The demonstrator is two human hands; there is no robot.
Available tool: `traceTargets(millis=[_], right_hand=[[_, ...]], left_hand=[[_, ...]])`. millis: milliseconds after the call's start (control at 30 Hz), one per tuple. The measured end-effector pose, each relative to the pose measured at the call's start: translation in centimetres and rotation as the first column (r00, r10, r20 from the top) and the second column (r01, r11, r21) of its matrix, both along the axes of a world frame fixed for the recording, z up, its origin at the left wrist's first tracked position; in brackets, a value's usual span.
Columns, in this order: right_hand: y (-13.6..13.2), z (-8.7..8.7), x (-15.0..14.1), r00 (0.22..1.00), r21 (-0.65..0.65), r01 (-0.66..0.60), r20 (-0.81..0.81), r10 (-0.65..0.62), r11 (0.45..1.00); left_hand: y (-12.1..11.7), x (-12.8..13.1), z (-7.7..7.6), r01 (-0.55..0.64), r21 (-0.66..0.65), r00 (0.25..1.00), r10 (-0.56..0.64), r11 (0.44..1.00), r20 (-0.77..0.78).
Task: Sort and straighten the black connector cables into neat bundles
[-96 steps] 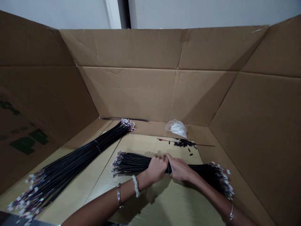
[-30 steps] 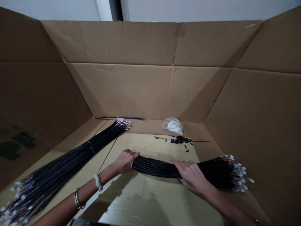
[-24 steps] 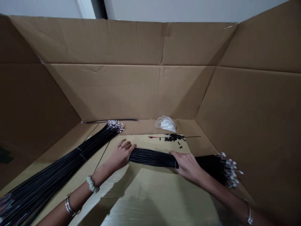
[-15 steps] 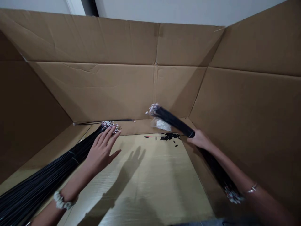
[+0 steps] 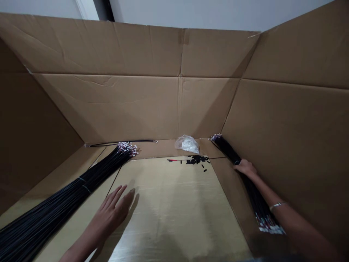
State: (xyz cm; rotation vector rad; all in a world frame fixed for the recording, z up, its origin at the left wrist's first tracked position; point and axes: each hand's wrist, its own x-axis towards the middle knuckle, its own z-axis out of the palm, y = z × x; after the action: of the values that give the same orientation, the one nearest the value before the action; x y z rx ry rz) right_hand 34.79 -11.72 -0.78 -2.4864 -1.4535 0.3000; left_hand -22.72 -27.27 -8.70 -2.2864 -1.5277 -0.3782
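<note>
My right hand is wrapped round a bundle of black cables with small white connectors at both ends. That bundle lies along the right cardboard wall, its far end near the back corner. Palm down and with fingers stretched out, my left hand holds nothing over the pale board. To its left rests a larger bundle of black cables, tied with thin bands and ending in white connectors at the back.
Tall cardboard walls surround the pale work surface. At the back are a clear bag of small white parts, several loose black pieces and a few thin black cables.
My right hand has lowered the cable bundle to the right, from mid-air to beside the right wall. My left hand has drawn back toward me, away from the larger bundle's connector end.
</note>
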Motion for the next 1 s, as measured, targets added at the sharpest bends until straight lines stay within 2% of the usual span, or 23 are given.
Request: traceTargets(millis=[100, 200, 267, 333, 400, 500, 600, 700, 800, 867, 933, 1000], right_hand=[[-0.7, -1.0, -1.0, 0.989, -0.046, -0.057, 0.136, 0.063, 0.997], [-1.2, -0.3, -2.0, 0.959, 0.061, -0.164, 0.244, 0.144, 0.985], [-1.4, 0.7, -2.9, 0.957, 0.155, -0.196, 0.245, 0.155, 0.968], [-1.6, 1.6, -4.2, 0.953, 0.273, -0.258, 0.232, 0.197, 0.927], [-2.1, 1.8, -6.2, 0.944, 0.361, -0.324, 0.189, 0.272, 0.874], [-3.6, 0.8, -10.5, 0.909, 0.42, -0.405, 0.085, 0.409, 0.812], [-5.4, -0.9, -15.6, 0.85, 0.434, -0.454, -0.053, 0.525, 0.778], [-6.7, -2.2, -20.1, 0.761, 0.509, -0.479, -0.165, 0.627, 0.715], [-7.2, -3.3, -23.3, 0.674, 0.571, -0.453, -0.283, 0.682, 0.684], [-7.3, -4.1, -24.6, 0.597, 0.644, -0.424, -0.329, 0.732, 0.636], [-7.4, -4.9, -25.5, 0.546, 0.699, -0.388, -0.351, 0.761, 0.601], [-7.5, -5.6, -25.9, 0.528, 0.713, -0.363, -0.372, 0.763, 0.599]], left_hand=[[-0.4, -0.4, -1.2, 0.018, 0.009, 1.0, -0.018, 1.0, -0.005], [-0.9, -1.0, -2.0, 0.04, -0.017, 0.999, -0.04, 0.999, 0.018], [-1.1, -1.4, -2.2, 0.053, -0.041, 0.998, -0.052, 0.998, 0.04], [-1.1, -2.0, -2.0, 0.042, -0.045, 0.998, -0.04, 0.998, 0.05], [-0.8, -2.8, -1.2, -0.017, -0.023, 0.998, 0.018, 1.0, 0.055], [-0.3, -4.5, 0.9, -0.197, 0.03, 0.977, 0.194, 0.98, 0.094], [0.0, -6.3, 3.2, -0.397, 0.048, 0.912, 0.387, 0.917, 0.138], [0.5, -7.8, 4.8, -0.527, -0.001, 0.841, 0.522, 0.85, 0.14], [1.5, -8.9, 5.3, -0.632, -0.123, 0.758, 0.643, 0.765, 0.107], [2.1, -9.3, 5.3, -0.675, -0.216, 0.714, 0.698, 0.706, 0.048], [2.4, -9.3, 5.3, -0.68, -0.258, 0.713, 0.701, 0.686, -0.016], [2.4, -8.9, 5.2, -0.672, -0.238, 0.731, 0.68, 0.702, -0.06]])
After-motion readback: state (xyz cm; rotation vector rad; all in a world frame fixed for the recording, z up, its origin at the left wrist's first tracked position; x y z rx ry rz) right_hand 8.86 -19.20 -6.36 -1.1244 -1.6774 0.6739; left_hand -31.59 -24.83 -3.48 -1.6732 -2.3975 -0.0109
